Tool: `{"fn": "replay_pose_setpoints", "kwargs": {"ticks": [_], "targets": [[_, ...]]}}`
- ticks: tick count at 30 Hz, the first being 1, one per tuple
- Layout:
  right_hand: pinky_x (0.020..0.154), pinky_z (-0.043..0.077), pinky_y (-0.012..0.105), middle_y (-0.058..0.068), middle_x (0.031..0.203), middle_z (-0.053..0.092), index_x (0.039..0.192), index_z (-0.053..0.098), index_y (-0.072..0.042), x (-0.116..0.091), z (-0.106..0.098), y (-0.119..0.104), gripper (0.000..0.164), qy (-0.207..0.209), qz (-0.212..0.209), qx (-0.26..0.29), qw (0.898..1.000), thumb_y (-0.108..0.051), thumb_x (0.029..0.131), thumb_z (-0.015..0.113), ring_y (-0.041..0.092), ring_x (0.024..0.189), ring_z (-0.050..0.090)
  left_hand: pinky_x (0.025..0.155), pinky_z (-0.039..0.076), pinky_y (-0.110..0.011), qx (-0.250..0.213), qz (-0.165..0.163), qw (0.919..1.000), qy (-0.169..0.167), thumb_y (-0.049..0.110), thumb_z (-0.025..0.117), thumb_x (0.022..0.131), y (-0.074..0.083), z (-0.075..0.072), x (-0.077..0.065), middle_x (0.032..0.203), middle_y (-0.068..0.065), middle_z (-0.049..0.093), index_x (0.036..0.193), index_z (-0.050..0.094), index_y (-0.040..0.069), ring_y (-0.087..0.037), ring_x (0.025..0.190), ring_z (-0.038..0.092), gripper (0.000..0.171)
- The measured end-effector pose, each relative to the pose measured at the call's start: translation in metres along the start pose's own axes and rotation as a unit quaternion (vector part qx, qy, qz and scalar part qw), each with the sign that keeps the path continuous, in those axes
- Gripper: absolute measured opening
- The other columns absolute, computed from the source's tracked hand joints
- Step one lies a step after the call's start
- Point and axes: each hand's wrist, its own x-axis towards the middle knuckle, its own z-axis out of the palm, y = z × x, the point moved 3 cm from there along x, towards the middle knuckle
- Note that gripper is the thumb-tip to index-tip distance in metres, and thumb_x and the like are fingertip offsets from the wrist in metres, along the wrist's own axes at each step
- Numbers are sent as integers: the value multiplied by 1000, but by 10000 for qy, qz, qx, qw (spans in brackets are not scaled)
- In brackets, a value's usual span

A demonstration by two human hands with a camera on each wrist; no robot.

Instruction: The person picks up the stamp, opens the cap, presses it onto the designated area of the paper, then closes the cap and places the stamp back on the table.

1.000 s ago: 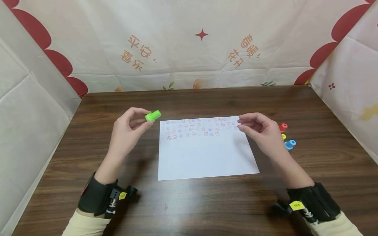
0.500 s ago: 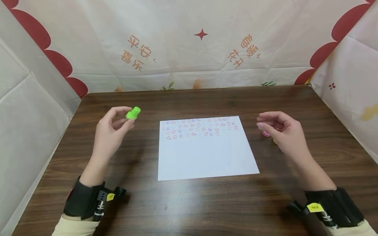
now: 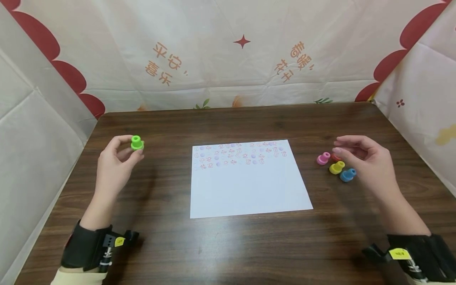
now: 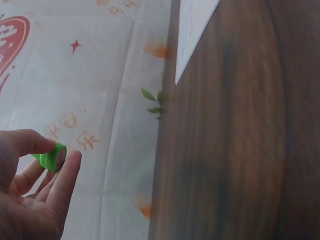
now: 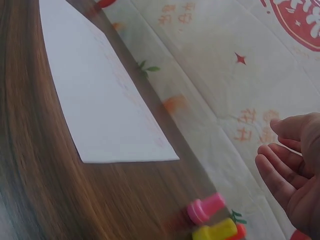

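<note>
My left hand (image 3: 115, 164) pinches a small green stamp (image 3: 137, 142) between thumb and fingers, raised over the left part of the table. In the left wrist view the stamp's patterned face (image 4: 60, 158) shows. My right hand (image 3: 370, 168) holds nothing; its fingers are loosely bent above the table at the right. Close to it stand a pink stamp (image 3: 323, 158), a yellow stamp (image 3: 337, 167) and a blue stamp (image 3: 348, 175). A red stamp (image 3: 335, 157) behind them is partly hidden. Between the hands lies a white paper sheet (image 3: 249, 190) with rows of small red and purple prints along its top.
The dark wooden table (image 3: 228, 253) runs back to a white patterned cloth (image 3: 213, 51) hanging behind it. More cloth (image 3: 39, 138) hangs at the left side, and another stretch (image 3: 424, 91) at the right.
Both hands have moved outward, away from the paper: the left hand leftward with the green stamp, which now tilts more upright, the right hand rightward, uncovering the pink and yellow stamps.
</note>
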Motion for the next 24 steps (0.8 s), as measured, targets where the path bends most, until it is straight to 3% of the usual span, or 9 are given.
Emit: {"fn": "replay_pose_setpoints", "kwargs": {"ticks": [3, 5, 10, 13, 15, 21, 24], "targets": [[64, 51, 2, -12, 98, 69, 120, 63, -4, 0, -10, 5, 37, 121, 106, 96, 9998, -14, 85, 71, -2, 81, 63, 70, 47, -3, 305, -111, 9995, -19, 19, 65, 90, -8, -4, -1, 124, -17, 60, 124, 53, 1, 4, 88, 64, 41], [64, 51, 2, -12, 98, 69, 120, 63, -4, 0, -17, 9, 36, 194, 155, 206, 9995, -13, 86, 70, -3, 81, 64, 71, 48, -8, 603, -144, 9981, -41, 22, 65, 90, -13, -6, -3, 122, -15, 60, 123, 54, 1, -4, 95, 64, 41], [64, 51, 2, -13, 96, 69, 120, 63, -4, -1, -31, 18, 36, 334, 224, 356, 9986, -9, 85, 70, -4, 80, 66, 72, 53, -40, 1216, -69, 9923, -239, 23, 64, 90, -24, -10, -8, 119, -21, 60, 118, 53, -1, -35, 98, 62, 39], [62, 50, 1, -18, 93, 67, 120, 63, -4, -3, -39, 25, 36, 489, 240, 132, 9984, -10, 85, 71, -8, 77, 65, 67, 51, -50, 1474, -18, 9880, -471, 21, 64, 90, -30, -11, -12, 115, -26, 59, 116, 52, -3, -40, 86, 63, 38], [61, 48, -1, -22, 91, 66, 120, 63, -5, -4, -43, 30, 36, 598, 281, -78, 9978, -11, 85, 70, -11, 76, 63, 70, 51, -54, 1591, -46, 9851, -647, 20, 65, 90, -33, -12, -13, 111, -26, 60, 115, 51, -3, -41, 88, 63, 37], [55, 42, -2, -34, 84, 61, 117, 63, -10, -8, -52, 41, 32, 747, 412, -663, 9941, -16, 86, 70, -17, 71, 58, 62, 45, -47, 2007, -154, 9751, -934, 14, 66, 87, -40, -13, -17, 95, -26, 64, 112, 52, -2, -39, 88, 59, 33], [53, 40, -1, -37, 82, 59, 115, 63, -10, -9, -54, 45, 31, 766, 417, -779, 9931, -17, 86, 70, -18, 70, 56, 60, 44, -43, 2097, -227, 9719, -1043, 12, 66, 87, -42, -12, -18, 95, -27, 66, 113, 51, -2, -40, 88, 60, 34]]}}
